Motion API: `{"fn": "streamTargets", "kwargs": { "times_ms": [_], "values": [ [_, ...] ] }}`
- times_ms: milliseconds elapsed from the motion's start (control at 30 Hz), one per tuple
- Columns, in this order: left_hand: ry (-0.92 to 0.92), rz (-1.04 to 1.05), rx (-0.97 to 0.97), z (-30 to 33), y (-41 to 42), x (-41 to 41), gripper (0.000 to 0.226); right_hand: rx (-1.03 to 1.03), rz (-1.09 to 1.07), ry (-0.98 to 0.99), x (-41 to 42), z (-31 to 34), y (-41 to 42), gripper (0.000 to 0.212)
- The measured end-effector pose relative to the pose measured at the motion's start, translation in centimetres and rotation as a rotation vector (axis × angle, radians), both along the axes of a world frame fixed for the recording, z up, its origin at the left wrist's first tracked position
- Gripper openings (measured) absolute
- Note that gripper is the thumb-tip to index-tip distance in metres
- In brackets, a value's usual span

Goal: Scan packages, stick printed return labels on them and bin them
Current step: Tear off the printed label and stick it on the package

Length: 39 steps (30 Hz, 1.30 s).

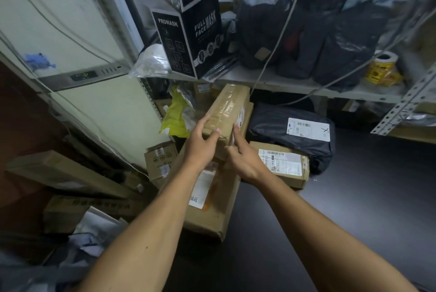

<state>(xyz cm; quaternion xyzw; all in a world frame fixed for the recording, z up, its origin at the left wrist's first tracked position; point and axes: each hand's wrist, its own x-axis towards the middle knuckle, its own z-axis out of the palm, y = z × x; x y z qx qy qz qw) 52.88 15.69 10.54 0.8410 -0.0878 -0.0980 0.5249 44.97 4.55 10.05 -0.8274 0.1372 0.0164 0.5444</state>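
A long brown taped cardboard box lies tilted on top of the package pile, below the metal shelf. My left hand grips its near end, fingers on the left side and thumb on the near face. My right hand reaches to the box's right near corner with fingers spread and straight, fingertips touching a white label edge there. Under my hands lies a larger flat cardboard box with a white label.
A black poly bag with a white label and a small labelled carton sit to the right on the dark floor. A yellow mailer and small cartons lie left. The metal shelf overhead holds a mask box and dark bags.
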Motion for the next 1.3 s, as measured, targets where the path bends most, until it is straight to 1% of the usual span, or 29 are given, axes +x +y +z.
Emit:
{"fn": "streamTargets", "kwargs": {
  "times_ms": [267, 400, 567, 667, 733, 800, 867, 933, 967, 1000, 1067, 1133, 1200, 1300],
  "values": [
    [-0.018, -0.037, -0.039, 1.2, 2.0, -7.0, 0.047, -0.060, -0.050, -0.009, -6.8, 1.7, 2.0, 0.065],
    [-0.001, -0.089, -0.105, 2.0, 2.5, -11.1, 0.047, -0.012, -0.116, -0.044, -11.5, 3.0, 3.3, 0.064],
    [0.015, -0.164, -0.165, 2.0, 3.1, -16.6, 0.047, -0.020, -0.197, -0.102, -17.6, 4.2, 4.7, 0.057],
    [0.046, -0.215, -0.153, 0.8, 3.4, -20.2, 0.047, -0.013, -0.269, -0.077, -21.6, 3.6, 5.8, 0.060],
    [0.063, -0.255, -0.140, -0.6, 3.5, -22.7, 0.047, -0.043, -0.310, -0.028, -24.3, 2.4, 6.1, 0.073],
    [0.110, -0.291, -0.141, -2.4, 3.4, -25.0, 0.047, -0.055, -0.342, 0.035, -26.8, 0.8, 6.0, 0.078],
    [0.167, -0.318, -0.112, -4.5, 3.4, -27.2, 0.047, -0.029, -0.368, 0.107, -29.3, -1.1, 6.0, 0.074],
    [0.208, -0.363, -0.043, -6.3, 3.5, -29.1, 0.047, -0.041, -0.374, 0.165, -31.5, -2.8, 6.0, 0.056],
    [0.213, -0.392, 0.003, -6.9, 3.6, -29.8, 0.048, -0.050, -0.365, 0.165, -32.4, -3.7, 5.9, 0.048],
    [0.219, -0.416, 0.041, -7.6, 3.6, -30.4, 0.049, -0.051, -0.356, 0.161, -33.1, -4.4, 5.7, 0.044],
    [0.252, -0.458, 0.084, -8.7, 3.5, -31.2, 0.054, -0.041, -0.338, 0.181, -33.9, -5.6, 5.1, 0.043],
    [0.276, -0.494, 0.139, -9.6, 3.2, -31.9, 0.058, -0.074, -0.304, 0.211, -34.5, -6.6, 4.2, 0.044],
    [0.260, -0.516, 0.204, -10.2, 2.9, -32.5, 0.060, -0.091, -0.270, 0.250, -35.1, -7.3, 3.4, 0.047],
    [0.213, -0.528, 0.313, -10.7, 2.0, -32.5, 0.064, -0.064, -0.255, 0.272, -35.8, -8.3, 1.8, 0.049]
  ]
}}
